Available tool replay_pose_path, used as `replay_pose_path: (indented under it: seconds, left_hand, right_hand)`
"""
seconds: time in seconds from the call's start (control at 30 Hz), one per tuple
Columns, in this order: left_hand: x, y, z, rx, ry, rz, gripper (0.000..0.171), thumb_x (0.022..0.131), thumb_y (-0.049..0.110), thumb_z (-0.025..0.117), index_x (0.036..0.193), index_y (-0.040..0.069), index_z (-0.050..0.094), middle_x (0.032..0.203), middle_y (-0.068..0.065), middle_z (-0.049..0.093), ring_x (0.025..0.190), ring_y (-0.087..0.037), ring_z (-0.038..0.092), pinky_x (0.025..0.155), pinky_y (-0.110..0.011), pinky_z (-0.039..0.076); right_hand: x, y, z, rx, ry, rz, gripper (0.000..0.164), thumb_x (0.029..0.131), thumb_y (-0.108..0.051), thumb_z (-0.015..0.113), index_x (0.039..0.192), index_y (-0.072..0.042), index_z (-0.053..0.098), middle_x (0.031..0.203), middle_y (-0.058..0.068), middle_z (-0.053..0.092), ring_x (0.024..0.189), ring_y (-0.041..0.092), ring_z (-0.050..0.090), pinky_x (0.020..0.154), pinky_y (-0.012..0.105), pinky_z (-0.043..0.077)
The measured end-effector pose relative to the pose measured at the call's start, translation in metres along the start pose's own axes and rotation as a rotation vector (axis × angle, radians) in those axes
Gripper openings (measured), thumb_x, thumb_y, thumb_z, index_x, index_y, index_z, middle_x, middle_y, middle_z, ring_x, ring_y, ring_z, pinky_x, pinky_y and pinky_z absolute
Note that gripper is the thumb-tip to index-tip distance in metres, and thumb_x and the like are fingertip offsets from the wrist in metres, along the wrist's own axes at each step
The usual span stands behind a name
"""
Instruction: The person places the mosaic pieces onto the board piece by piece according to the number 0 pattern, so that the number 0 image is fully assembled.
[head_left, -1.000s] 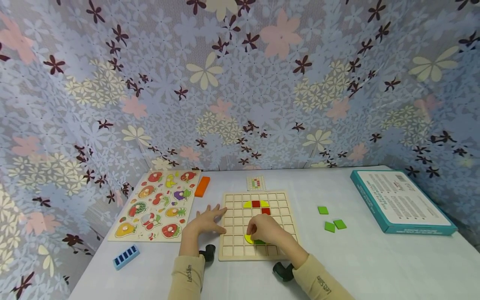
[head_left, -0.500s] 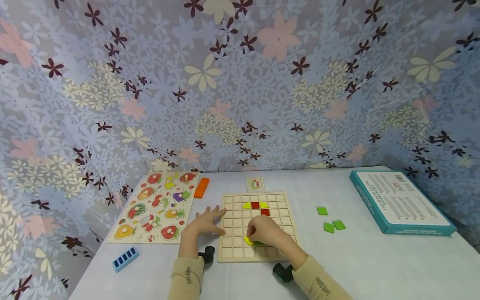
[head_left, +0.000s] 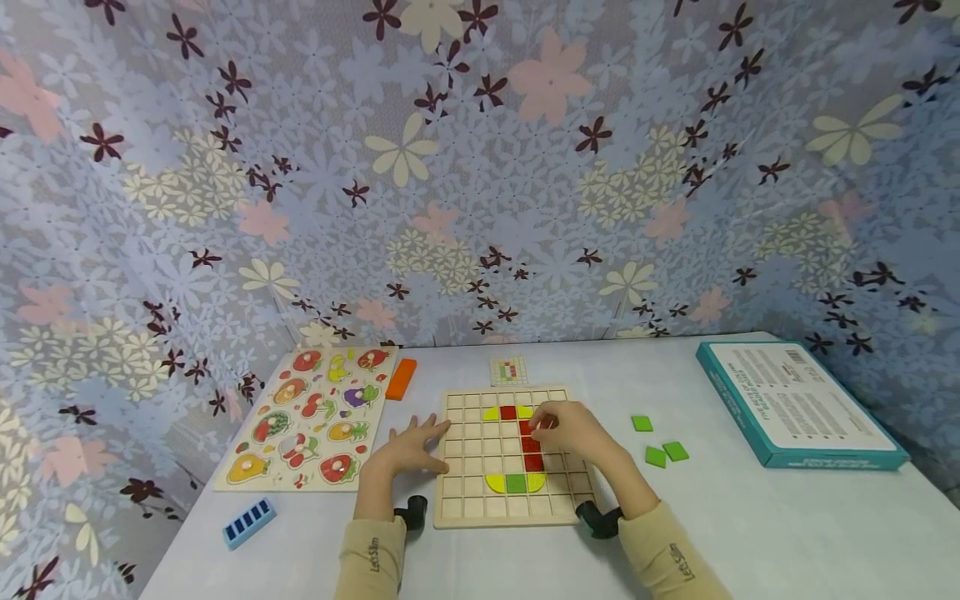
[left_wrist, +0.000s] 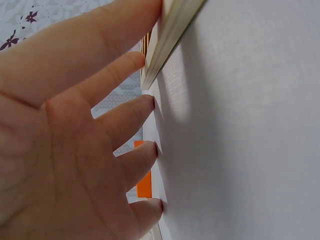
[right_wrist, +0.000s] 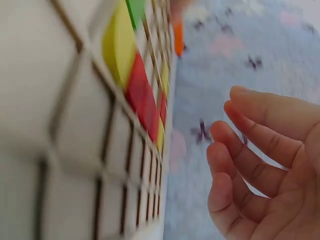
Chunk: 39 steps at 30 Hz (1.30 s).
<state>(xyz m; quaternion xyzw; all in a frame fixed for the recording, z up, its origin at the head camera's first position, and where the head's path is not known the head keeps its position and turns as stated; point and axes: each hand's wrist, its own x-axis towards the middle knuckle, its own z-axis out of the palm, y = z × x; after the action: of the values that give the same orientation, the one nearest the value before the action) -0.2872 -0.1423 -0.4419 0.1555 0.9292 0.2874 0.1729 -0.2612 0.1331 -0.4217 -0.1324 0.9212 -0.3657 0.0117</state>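
A wooden grid board (head_left: 465, 454) lies on the table. My left hand (head_left: 408, 446) has its fingers spread, with the thumb and index fingertip touching the board's left edge; the left wrist view shows other fingertips on the cloth. Over the board's right part hovers my right hand (head_left: 573, 429), fingers loosely bent and holding nothing in the right wrist view. In the grid, a green square tile (head_left: 515, 483) sits between yellow rounded tiles (head_left: 496, 483). Red square tiles (head_left: 532, 462) run up the column beside my right fingers, and another red tile (head_left: 507, 412) lies in the upper row between yellow ones.
Three loose green tiles (head_left: 655, 457) lie right of the board. A small pattern card (head_left: 508, 371) is behind it. To the left are a fruit puzzle board (head_left: 300, 417), an orange block (head_left: 401, 379) and a blue slotted block (head_left: 249, 523). A teal box (head_left: 802, 404) stands far right.
My right hand has let go of the yellow rounded tile at the lower row and moved up and right, uncovering the green tile and the red column. The left hand has stayed at the board's edge.
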Motion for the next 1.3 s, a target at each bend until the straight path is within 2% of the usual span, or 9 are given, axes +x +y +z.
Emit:
replay_pose_path:
  seconds: [0.2,0.4,0.7,0.9,1.1,1.3]
  left_hand:
    - [0.001,0.0,0.0,0.003,0.004,0.004,0.072,0.074,0.02,0.075,0.139,0.013,0.044,0.149,-0.017,0.027,0.139,-0.042,0.008,0.105,-0.066,-0.004]
    - [0.001,-0.001,0.0,0.014,0.01,0.015,0.072,0.073,0.019,0.075,0.138,0.012,0.044,0.148,-0.019,0.027,0.138,-0.043,0.009,0.105,-0.067,-0.002]
    - [0.001,-0.002,0.0,0.006,0.002,0.01,0.072,0.074,0.019,0.074,0.139,0.012,0.043,0.149,-0.018,0.027,0.138,-0.042,0.008,0.105,-0.066,-0.003]
    - [0.002,-0.002,0.001,0.004,0.002,0.007,0.072,0.074,0.019,0.075,0.139,0.013,0.044,0.149,-0.017,0.027,0.139,-0.042,0.008,0.105,-0.066,-0.003]
    - [0.002,-0.002,0.001,0.012,0.006,0.009,0.071,0.074,0.019,0.075,0.138,0.012,0.044,0.149,-0.018,0.027,0.138,-0.043,0.009,0.105,-0.067,-0.003]
    - [0.001,-0.002,0.001,0.008,0.007,0.011,0.072,0.074,0.019,0.075,0.138,0.013,0.044,0.149,-0.018,0.027,0.138,-0.043,0.009,0.105,-0.067,-0.003]
  right_hand:
    - [-0.002,0.028,-0.029,0.038,0.08,0.063,0.016,0.083,-0.008,0.065,0.098,-0.001,0.065,0.082,0.003,0.061,0.076,0.017,0.056,0.064,0.032,0.048]
    - [-0.006,0.045,-0.045,0.085,0.109,0.106,0.02,0.085,-0.008,0.063,0.103,0.0,0.064,0.086,0.007,0.063,0.081,0.021,0.058,0.069,0.036,0.048]
    - [-0.008,0.053,-0.051,0.075,0.116,0.171,0.022,0.085,-0.008,0.063,0.105,0.001,0.063,0.087,0.007,0.062,0.083,0.021,0.057,0.07,0.037,0.048]
    - [-0.01,0.058,-0.051,0.057,0.127,0.176,0.023,0.084,-0.008,0.063,0.105,0.001,0.063,0.089,0.009,0.063,0.085,0.023,0.058,0.071,0.038,0.049]
    - [-0.012,0.067,-0.055,0.021,0.134,0.2,0.025,0.084,-0.006,0.062,0.107,0.003,0.061,0.103,0.019,0.062,0.094,0.032,0.058,0.079,0.045,0.049]
    - [-0.014,0.077,-0.06,-0.008,0.125,0.266,0.029,0.084,-0.005,0.061,0.111,0.003,0.059,0.116,0.025,0.057,0.106,0.039,0.051,0.087,0.051,0.045]
